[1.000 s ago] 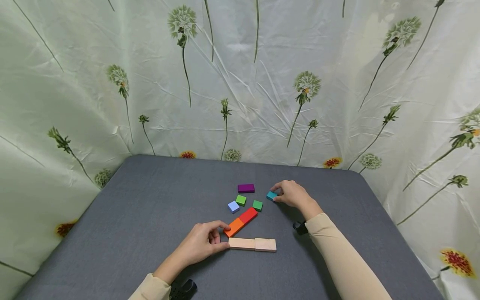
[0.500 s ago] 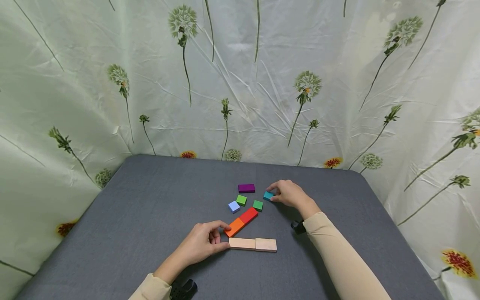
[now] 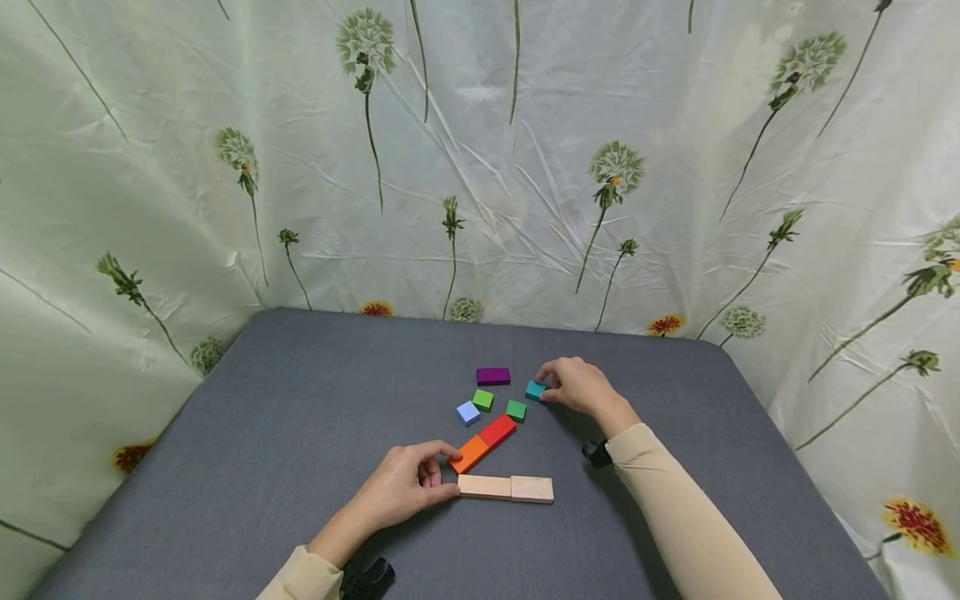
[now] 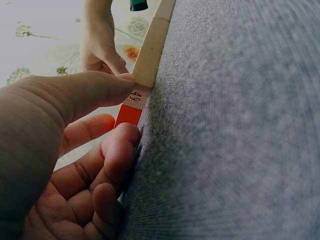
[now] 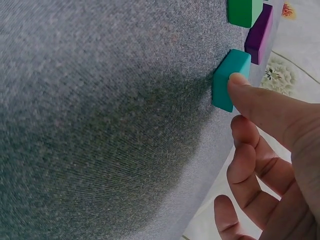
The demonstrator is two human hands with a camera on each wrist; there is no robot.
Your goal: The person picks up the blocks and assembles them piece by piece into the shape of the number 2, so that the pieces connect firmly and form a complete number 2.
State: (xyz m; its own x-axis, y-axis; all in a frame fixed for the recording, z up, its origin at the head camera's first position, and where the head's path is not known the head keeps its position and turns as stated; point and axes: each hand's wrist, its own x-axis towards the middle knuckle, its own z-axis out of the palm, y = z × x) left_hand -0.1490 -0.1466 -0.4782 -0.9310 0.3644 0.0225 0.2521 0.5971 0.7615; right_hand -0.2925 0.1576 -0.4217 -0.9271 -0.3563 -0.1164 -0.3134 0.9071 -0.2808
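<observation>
In the head view my left hand [image 3: 399, 486] rests at the left ends of an orange block [image 3: 469, 456] and a plain wooden block [image 3: 484, 487]. Its index fingertip touches the orange one and its thumb the wooden one, whose end bears "49" in the left wrist view. A second wooden block [image 3: 532, 490] lies end to end with the first, while a red block [image 3: 497, 430] continues the orange one diagonally. My right hand [image 3: 581, 386] pinches a small teal block [image 5: 225, 82] between thumb and index finger, low over the table, with the index fingertip hidden in the right wrist view.
A green block [image 3: 516, 411], a lime-green block [image 3: 483, 401] and a light-blue block [image 3: 468, 413] lie beyond the red one. Farther back is a purple block [image 3: 492, 377]. Grey cloth covers the table [image 3: 337, 375]; a flower-printed curtain [image 3: 480, 167] hangs behind it.
My right hand has moved slightly left with the teal block, toward the purple and green blocks, slowing in the last half second. The left hand and the other blocks have stayed put.
</observation>
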